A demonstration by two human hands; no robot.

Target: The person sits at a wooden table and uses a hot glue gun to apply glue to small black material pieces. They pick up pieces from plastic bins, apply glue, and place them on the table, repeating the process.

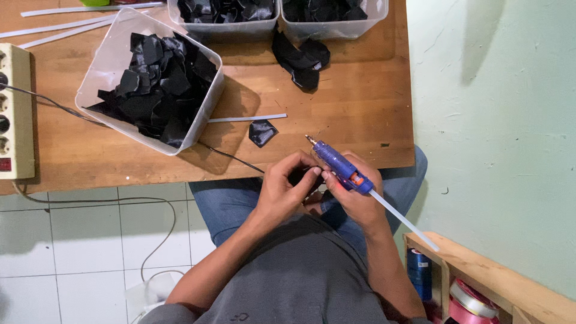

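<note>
two hands close together, right hand (354, 192) gripping blue glue gun (339, 165), left hand (288, 183) pinching something dark, unclear

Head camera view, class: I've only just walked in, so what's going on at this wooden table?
A seated person works at the edge of the wooden table. The right hand holds a blue glue gun with a white glue stick out the back, nozzle pointing over the table. The left hand pinches something small and dark beside it; it's too hidden to identify. A clear plastic tub of black fabric pieces sits tilted nearby, with one loose black fabric piece in front.
</note>
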